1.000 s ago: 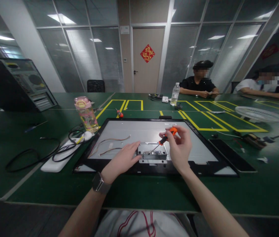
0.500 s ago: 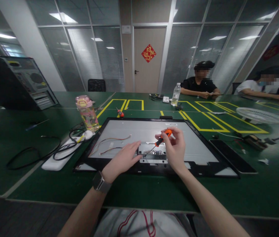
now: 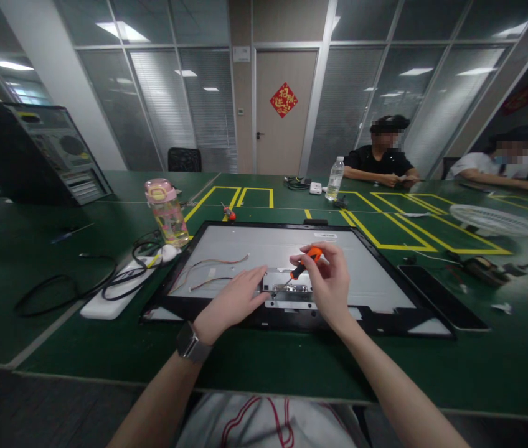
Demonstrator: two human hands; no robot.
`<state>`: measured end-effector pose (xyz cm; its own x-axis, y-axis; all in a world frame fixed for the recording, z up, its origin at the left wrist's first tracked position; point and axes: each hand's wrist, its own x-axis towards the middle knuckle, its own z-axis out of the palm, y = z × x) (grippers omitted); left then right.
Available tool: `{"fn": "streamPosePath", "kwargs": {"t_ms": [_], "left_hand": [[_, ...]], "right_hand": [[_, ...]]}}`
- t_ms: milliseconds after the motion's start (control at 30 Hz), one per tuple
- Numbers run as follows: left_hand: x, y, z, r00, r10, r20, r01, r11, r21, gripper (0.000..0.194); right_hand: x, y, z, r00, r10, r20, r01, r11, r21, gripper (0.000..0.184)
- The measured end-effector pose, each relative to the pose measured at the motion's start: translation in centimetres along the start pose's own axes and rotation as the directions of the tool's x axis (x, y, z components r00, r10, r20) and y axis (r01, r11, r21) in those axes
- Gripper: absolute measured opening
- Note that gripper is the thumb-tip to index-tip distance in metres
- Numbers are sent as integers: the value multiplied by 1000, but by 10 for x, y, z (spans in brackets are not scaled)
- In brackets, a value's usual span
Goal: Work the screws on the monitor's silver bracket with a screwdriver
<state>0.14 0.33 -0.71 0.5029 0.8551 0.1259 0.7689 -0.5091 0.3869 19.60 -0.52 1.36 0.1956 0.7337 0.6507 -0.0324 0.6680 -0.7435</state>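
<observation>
A flat display panel (image 3: 226, 249) with a grey back and black frame lies in front of me on the green table. My right hand (image 3: 332, 274) grips an orange and black screwdriver (image 3: 308, 260), tilted so that its shaft points down and left at a metal bracket (image 3: 292, 303) in the panel's middle. Whether the tip sits in a screw is too small to tell. My left hand (image 3: 238, 298) lies flat on the panel, fingers stretched out, fingertips at the bracket's left edge. Thin cables (image 3: 208, 264) rest on the panel left of the bracket.
Left of the panel stand a pink-lidded bottle (image 3: 165, 214) and a white power strip (image 3: 114, 298) with black cables. A black flat bar (image 3: 441, 298) lies close on the right. Farther back are a water bottle (image 3: 335, 180), a computer case (image 3: 35, 155) and two seated people.
My right hand and the screwdriver handle have shifted very slightly, the handle a little left and down. The left hand stays in place on the panel. The whole view moved slightly.
</observation>
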Motion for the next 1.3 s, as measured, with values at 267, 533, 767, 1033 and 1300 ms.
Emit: {"fn": "streamPosePath", "kwargs": {"t_ms": [267,533,767,1033,1300], "left_hand": [[-1,3,-4,1000,-1,11,1,1000,10,54],[-1,1,-2,999,35,-28,-36,999,-17,51],[-1,2,-3,998,48,-28,-47,999,7,49],[0,0,-3,1000,1,17,-1,1000,27,55],[-1,0,-4,1000,-12,28,11,1000,22,55]], "right_hand": [[17,-16,-11,921,79,382,-86,996,1,22],[37,-34,-11,786,115,608,-91,993,-70,25],[40,-23,10,891,-105,442,244,931,-271,17],[35,-8,-6,906,-14,423,43,997,-58,34],[35,-8,-8,941,-120,316,198,953,-228,25]]}}
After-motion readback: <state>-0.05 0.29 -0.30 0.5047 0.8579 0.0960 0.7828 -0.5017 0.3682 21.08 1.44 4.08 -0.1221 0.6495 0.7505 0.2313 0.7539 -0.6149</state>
